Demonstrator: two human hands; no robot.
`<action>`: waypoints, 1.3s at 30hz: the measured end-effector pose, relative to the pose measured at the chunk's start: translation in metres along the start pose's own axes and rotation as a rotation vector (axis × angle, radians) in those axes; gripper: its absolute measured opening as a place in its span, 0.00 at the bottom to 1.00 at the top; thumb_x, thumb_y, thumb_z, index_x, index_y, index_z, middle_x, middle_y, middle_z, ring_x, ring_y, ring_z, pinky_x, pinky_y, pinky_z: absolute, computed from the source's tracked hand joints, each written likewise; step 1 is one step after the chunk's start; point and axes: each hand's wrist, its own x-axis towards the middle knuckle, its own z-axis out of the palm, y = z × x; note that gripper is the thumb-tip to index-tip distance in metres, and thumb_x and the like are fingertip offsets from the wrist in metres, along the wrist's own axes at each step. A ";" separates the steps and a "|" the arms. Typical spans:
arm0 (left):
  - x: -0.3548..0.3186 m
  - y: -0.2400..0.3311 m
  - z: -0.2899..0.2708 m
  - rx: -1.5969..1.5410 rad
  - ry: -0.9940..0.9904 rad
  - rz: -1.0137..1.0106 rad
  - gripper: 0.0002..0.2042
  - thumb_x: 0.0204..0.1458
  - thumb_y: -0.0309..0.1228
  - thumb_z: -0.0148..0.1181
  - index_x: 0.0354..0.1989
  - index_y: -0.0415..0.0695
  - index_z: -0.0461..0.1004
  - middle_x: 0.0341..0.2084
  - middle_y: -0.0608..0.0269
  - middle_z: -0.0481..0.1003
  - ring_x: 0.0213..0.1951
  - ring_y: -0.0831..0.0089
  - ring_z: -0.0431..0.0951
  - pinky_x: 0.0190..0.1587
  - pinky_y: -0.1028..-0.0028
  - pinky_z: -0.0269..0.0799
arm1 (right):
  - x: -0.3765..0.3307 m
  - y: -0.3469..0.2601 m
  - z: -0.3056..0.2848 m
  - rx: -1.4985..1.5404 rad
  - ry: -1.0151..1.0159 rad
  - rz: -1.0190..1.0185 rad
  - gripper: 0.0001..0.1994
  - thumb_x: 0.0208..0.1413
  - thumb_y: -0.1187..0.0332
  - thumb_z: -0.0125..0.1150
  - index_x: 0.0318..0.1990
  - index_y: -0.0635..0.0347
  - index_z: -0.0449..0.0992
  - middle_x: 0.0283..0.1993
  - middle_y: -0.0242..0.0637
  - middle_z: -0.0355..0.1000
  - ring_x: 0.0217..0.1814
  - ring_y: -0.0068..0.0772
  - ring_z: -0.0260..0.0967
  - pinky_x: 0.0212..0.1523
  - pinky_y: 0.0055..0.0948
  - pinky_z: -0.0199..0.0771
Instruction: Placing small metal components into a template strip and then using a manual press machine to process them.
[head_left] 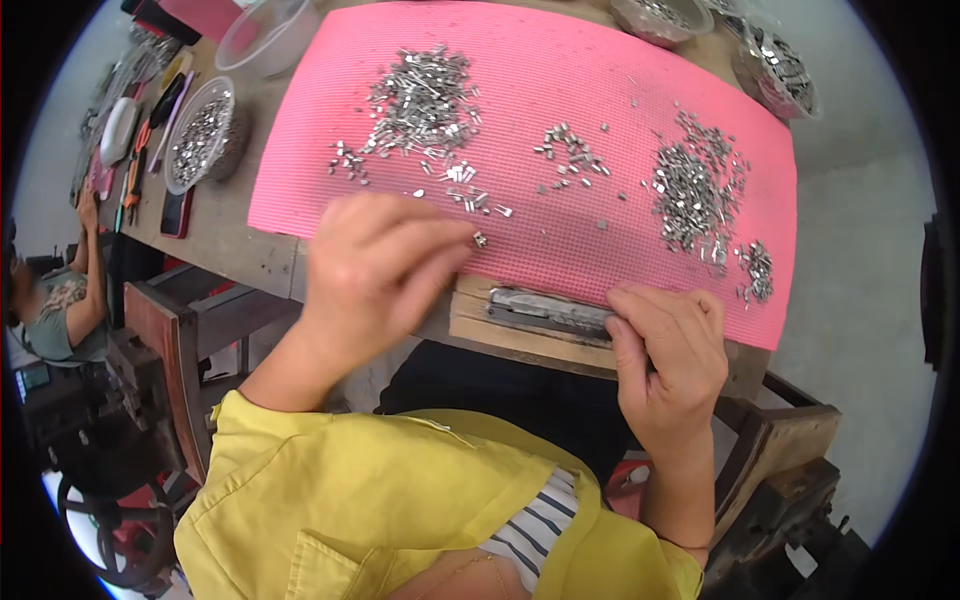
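Note:
My left hand (385,265) reaches over the near edge of the pink ribbed mat (560,60). Its fingers are closed in a pinch, with a small shiny metal part (480,240) at the tips. A narrow dark metal bar with a groove (550,310) lies on a wooden block (468,315) at the table's front edge. Around the right end of that bar my right hand (672,355) is closed, thumb in front and fingertips on top, hiding that end. Small metal parts lie loose just beyond my left fingertips (480,203).
Piles of metal parts sit on the mat at left (425,100) and right (692,195), with a smaller group (572,152) between. Tubs of parts stand at left (205,140) and far right (778,72). A phone (176,213) lies left. Another person (75,300) sits far left.

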 end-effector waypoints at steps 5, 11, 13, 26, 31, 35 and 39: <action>-0.010 -0.020 -0.015 0.154 0.036 -0.139 0.08 0.45 0.28 0.74 0.35 0.49 0.86 0.30 0.68 0.79 0.34 0.65 0.77 0.39 0.66 0.68 | 0.030 0.002 0.014 0.010 -0.129 -0.129 0.11 0.48 0.80 0.68 0.40 0.58 0.81 0.38 0.33 0.78 0.38 0.35 0.75 0.46 0.36 0.65; -0.001 -0.019 -0.004 0.095 -0.024 -0.093 0.08 0.46 0.28 0.73 0.35 0.49 0.86 0.30 0.70 0.78 0.35 0.66 0.76 0.41 0.66 0.68 | 0.071 0.008 0.049 0.009 -0.240 -0.205 0.07 0.53 0.75 0.68 0.40 0.57 0.82 0.35 0.34 0.76 0.39 0.39 0.73 0.47 0.37 0.66; 0.002 -0.020 -0.002 0.090 -0.053 -0.054 0.09 0.45 0.27 0.74 0.36 0.48 0.86 0.30 0.68 0.78 0.35 0.65 0.76 0.41 0.66 0.68 | 0.079 0.010 0.056 -0.026 -0.280 -0.228 0.07 0.53 0.75 0.68 0.40 0.56 0.82 0.35 0.34 0.75 0.40 0.40 0.73 0.46 0.38 0.66; -0.002 -0.017 -0.002 0.105 -0.088 0.026 0.09 0.41 0.31 0.76 0.30 0.49 0.81 0.28 0.69 0.77 0.34 0.65 0.75 0.38 0.66 0.65 | 0.048 0.006 0.017 0.142 -0.114 -0.027 0.12 0.47 0.85 0.64 0.39 0.60 0.79 0.35 0.38 0.74 0.38 0.41 0.73 0.40 0.37 0.71; 0.002 -0.015 -0.004 0.043 -0.169 0.047 0.10 0.38 0.31 0.77 0.30 0.49 0.84 0.29 0.69 0.78 0.34 0.67 0.75 0.38 0.66 0.65 | 0.014 0.000 -0.002 0.127 -0.063 0.072 0.13 0.46 0.86 0.67 0.39 0.60 0.80 0.33 0.38 0.77 0.35 0.42 0.74 0.38 0.35 0.70; 0.003 -0.010 -0.013 0.097 -0.194 0.073 0.08 0.42 0.29 0.75 0.32 0.49 0.84 0.28 0.70 0.75 0.34 0.67 0.75 0.39 0.65 0.64 | -0.005 -0.002 -0.003 0.162 -0.030 0.133 0.15 0.44 0.86 0.69 0.39 0.59 0.79 0.33 0.36 0.77 0.36 0.41 0.75 0.40 0.35 0.70; 0.001 -0.009 -0.008 0.139 -0.162 0.060 0.06 0.42 0.26 0.71 0.29 0.48 0.81 0.28 0.70 0.75 0.33 0.67 0.75 0.39 0.66 0.64 | -0.012 0.002 0.000 0.182 0.006 0.073 0.16 0.42 0.87 0.69 0.37 0.59 0.75 0.33 0.35 0.77 0.36 0.40 0.76 0.42 0.37 0.71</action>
